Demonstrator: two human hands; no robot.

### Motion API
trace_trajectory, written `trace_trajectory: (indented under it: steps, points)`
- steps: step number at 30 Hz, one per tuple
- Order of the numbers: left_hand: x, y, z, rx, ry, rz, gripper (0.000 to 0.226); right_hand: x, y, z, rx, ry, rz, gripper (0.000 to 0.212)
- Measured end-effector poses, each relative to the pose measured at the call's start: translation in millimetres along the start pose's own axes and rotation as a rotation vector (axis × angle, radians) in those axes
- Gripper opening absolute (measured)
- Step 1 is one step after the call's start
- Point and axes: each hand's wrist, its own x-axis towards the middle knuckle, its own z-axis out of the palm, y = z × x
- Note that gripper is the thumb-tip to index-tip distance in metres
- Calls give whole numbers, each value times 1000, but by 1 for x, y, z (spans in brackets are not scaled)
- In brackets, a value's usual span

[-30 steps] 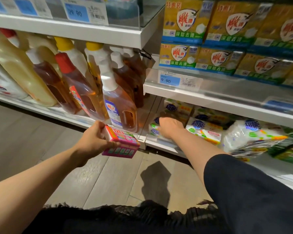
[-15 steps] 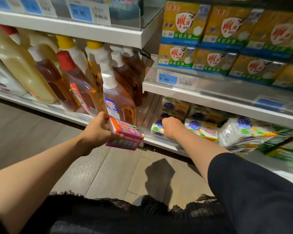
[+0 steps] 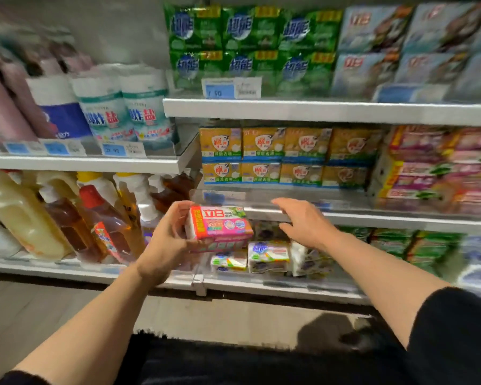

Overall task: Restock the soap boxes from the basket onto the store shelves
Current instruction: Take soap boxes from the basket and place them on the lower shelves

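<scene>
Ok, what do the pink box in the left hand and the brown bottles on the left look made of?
Pink box: looks like printed cardboard, slightly glossy, with crisp folded edges; the left hand holds it. Brown bottles: probably clear plastic, since amber liquid shows through under moulded caps. Blur leaves both uncertain.

I see white metal shelves (image 3: 317,111) in stepped tiers, their front edges carrying blue price tags (image 3: 220,91). The left bay holds rolls (image 3: 122,107) above and amber bottles (image 3: 106,226) below; the right bay is stacked with green packs (image 3: 250,48) and yellow boxes (image 3: 261,145). The floor (image 3: 25,315) is grey wood-look plank. Light is even, and the edges of my view are blurred.
</scene>
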Motion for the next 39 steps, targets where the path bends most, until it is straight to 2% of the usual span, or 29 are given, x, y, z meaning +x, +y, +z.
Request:
trace_trajectory:
  steps: [4,6,9,10,12,15,17,19,20,23,24,25,26,28,29,31,32,34,37,39]
  points:
    - [13,22,62,-49,-137,57,76,-51,47,-53,-108,44,106,74]
    - [19,31,99,-53,-188,87,71,-74,75,-76,-124,26,187,69]
    - [24,43,153,-41,-249,128,67,-103,118,-98,-76,35,299,51]
    - [26,45,169,-22,-260,156,68,-111,133,-101,22,85,335,44]
    - [34,46,199,-4,-291,198,69,-124,152,-104,372,183,421,41]
    - [48,46,245,-16,-379,230,69,-136,173,-115,866,107,547,50]
    - [55,44,282,-27,-428,253,68,-145,192,-125,962,100,544,55]
    - [59,42,315,-45,-448,274,69,-152,210,-131,946,131,535,53]
    - [61,41,331,-55,-453,285,70,-155,219,-133,957,129,545,59]
    - [65,38,372,-91,-479,330,73,-159,245,-139,1130,165,585,98]
    - [67,38,383,-122,-473,336,75,-159,251,-143,1150,215,580,105]
    - [69,37,392,-152,-447,339,76,-157,257,-147,1144,270,566,103]
    - [72,35,398,-174,-394,345,76,-154,263,-150,1140,340,546,91]
    - [81,31,404,-113,-150,352,70,-149,276,-157,1167,531,546,63]
    - [88,28,402,-37,22,343,65,-147,283,-159,1192,617,537,59]
    - [99,23,396,116,286,275,61,-142,299,-161,1228,740,530,69]
    - [105,21,392,191,322,215,64,-140,305,-162,1228,780,540,78]
    - [115,20,389,342,280,90,67,-131,317,-165,1210,842,563,92]
    - [125,19,392,482,177,98,48,-112,323,-169,1267,851,532,114]
    - [129,19,396,509,138,128,39,-100,328,-168,1272,803,514,101]
